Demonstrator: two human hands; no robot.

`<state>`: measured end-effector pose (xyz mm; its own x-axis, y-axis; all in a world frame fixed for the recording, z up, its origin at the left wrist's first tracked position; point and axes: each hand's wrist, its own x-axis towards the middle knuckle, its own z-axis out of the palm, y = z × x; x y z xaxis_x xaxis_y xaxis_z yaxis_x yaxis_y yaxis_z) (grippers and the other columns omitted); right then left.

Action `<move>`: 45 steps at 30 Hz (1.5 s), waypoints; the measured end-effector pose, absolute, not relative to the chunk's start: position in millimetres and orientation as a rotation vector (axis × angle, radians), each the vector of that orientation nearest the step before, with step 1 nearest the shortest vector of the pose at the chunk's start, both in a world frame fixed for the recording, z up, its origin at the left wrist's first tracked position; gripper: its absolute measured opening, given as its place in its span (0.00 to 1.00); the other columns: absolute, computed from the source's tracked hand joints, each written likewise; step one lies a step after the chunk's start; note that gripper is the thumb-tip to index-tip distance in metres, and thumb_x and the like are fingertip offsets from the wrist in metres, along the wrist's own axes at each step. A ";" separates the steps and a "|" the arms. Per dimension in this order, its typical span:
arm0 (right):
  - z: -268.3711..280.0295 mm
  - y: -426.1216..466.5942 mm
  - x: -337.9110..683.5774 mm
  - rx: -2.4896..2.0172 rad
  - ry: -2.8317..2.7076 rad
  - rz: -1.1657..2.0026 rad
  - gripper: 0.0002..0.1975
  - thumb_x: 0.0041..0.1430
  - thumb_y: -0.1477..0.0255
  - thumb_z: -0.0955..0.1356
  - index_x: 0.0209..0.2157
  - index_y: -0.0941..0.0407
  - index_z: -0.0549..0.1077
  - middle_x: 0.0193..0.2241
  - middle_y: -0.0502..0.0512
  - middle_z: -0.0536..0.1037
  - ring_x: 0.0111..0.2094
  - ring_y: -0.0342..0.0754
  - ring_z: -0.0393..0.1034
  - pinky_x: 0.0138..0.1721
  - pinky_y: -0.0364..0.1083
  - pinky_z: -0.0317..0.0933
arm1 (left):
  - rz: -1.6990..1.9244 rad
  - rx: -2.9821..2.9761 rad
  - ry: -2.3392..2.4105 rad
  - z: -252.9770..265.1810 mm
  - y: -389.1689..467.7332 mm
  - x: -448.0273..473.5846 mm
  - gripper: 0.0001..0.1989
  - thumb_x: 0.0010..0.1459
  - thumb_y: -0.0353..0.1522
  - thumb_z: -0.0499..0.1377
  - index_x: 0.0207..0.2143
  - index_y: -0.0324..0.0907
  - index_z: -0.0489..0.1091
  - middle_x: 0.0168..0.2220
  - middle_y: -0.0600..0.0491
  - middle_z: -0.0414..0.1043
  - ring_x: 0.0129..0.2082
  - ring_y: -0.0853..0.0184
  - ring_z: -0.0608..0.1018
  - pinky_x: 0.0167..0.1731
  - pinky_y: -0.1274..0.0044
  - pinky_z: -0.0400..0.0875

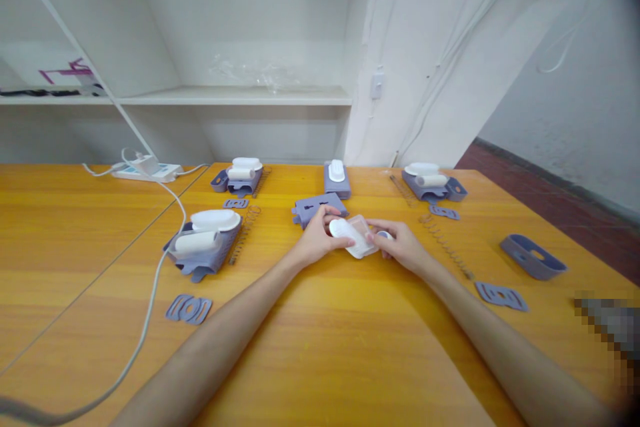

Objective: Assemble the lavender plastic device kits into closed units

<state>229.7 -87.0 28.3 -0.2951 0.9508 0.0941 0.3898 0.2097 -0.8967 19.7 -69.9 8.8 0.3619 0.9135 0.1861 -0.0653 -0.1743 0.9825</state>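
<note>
Near the middle of the table, my left hand (320, 237) is closed on a white oval cap (349, 239) with a ribbed face, thumb on top. My right hand (400, 245) grips a translucent plastic piece (359, 224) that touches the cap, and the round end of a white tube (385, 235) shows among its fingers. Just behind my left hand lies a grey-purple housing (320, 203) with dark slots. Further back stands another housing (337, 188) with a white oval cap (337, 171) on it.
Grey-purple housings with white parts sit at left (203, 247), back left (245, 177) and back right (425, 180). Springs (447, 247) and flat plates (501, 296) lie beside them. An oval ring (533, 256) is at right. A white cable (150, 320) crosses the left side from a power strip (147, 170).
</note>
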 end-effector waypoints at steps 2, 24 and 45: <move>26.7 -88.9 225.9 -1.216 -1.724 1.113 0.32 0.53 0.59 0.66 0.57 0.61 0.62 0.18 0.46 0.69 0.14 0.39 0.59 0.14 0.39 0.54 | 1.105 1.413 0.811 9.5 -69.7 22.8 0.29 0.41 0.33 0.68 0.44 0.40 0.59 0.35 0.53 0.70 0.31 0.70 0.73 0.34 0.77 0.67; 28.6 -107.8 188.9 -1.084 -1.541 1.294 0.34 0.54 0.61 0.65 0.60 0.57 0.54 0.21 0.44 0.69 0.14 0.39 0.61 0.13 0.38 0.54 | 1.220 1.114 0.876 18.5 -82.4 41.7 0.20 0.57 0.46 0.51 0.48 0.48 0.53 0.33 0.57 0.64 0.29 0.71 0.70 0.29 0.80 0.67; 23.6 -118.6 178.1 -1.149 -1.611 1.063 0.26 0.55 0.63 0.65 0.54 0.54 0.58 0.35 0.55 0.76 0.22 0.41 0.66 0.19 0.40 0.58 | 1.463 0.774 0.940 10.4 -76.8 46.8 0.13 0.56 0.43 0.53 0.37 0.45 0.56 0.31 0.58 0.60 0.28 0.74 0.68 0.32 0.81 0.66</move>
